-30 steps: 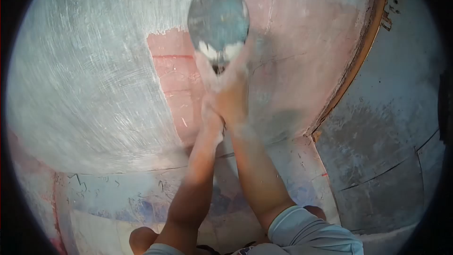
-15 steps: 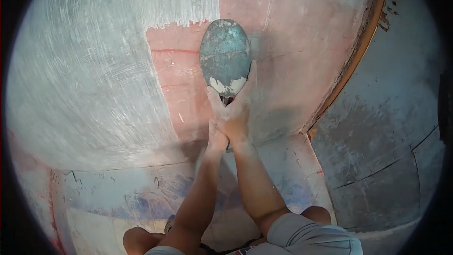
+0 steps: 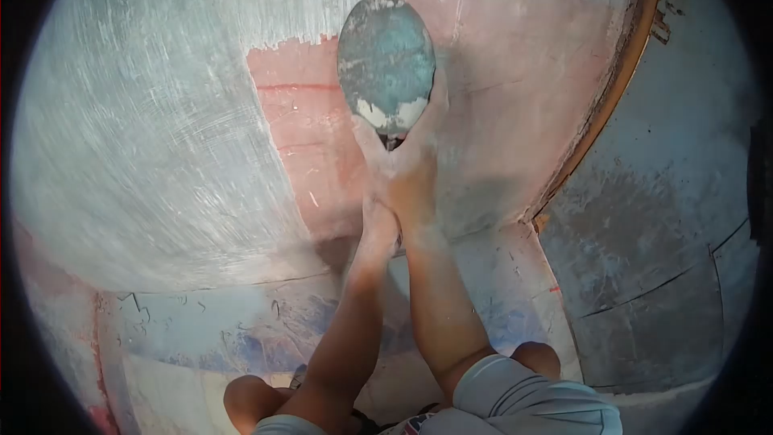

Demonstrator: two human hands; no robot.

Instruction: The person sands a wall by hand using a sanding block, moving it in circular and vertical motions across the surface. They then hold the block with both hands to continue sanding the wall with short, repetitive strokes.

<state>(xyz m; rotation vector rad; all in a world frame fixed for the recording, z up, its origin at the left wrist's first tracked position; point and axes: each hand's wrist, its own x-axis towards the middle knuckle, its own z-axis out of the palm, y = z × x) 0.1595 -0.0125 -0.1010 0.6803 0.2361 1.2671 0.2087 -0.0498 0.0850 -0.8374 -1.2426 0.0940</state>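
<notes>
A flat, oval-headed tool (image 3: 385, 60), worn teal with pale chipped patches, stands out in front of me against the curved wall. My right hand (image 3: 411, 165) is closed round its neck, thumb and a finger spread in a V along the lower edge of the head. Dark material shows in the gap between them. Just below, my left hand (image 3: 381, 217) is closed at the lower end of the tool, pressed against the right hand; most of its fingers are hidden. Pale dust coats both hands.
The curved wall (image 3: 145, 137) is whitish and streaked, with a bare pinkish-red patch (image 3: 302, 137) beside the tool. A brownish raised edge (image 3: 616, 105) curves down the right. Beyond it lies a grey, scuffed surface (image 3: 644, 225). My bent knees (image 3: 535, 358) are below.
The tool and both hands have moved up the wall, and the head now covers the boundary above the pinkish patch. My grip looks the same.
</notes>
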